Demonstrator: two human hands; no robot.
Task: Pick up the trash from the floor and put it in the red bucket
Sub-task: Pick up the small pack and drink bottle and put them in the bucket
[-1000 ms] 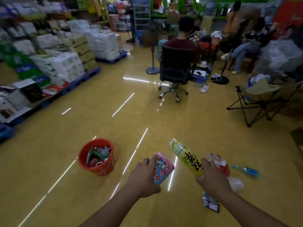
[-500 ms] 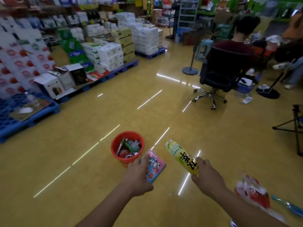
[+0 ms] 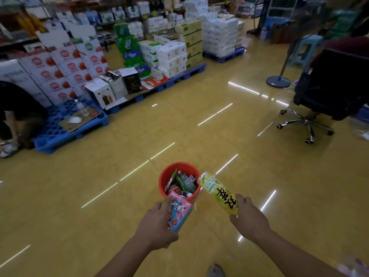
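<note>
Your left hand grips a pink carton, your right hand a yellow bottle, both just beside the red bucket.

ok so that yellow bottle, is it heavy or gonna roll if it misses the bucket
Probably light: the right hand holds the bottle by one end, angled up. Its round body would likely roll on the glossy floor. The bucket already holds trash, so it may rest on top.
</note>
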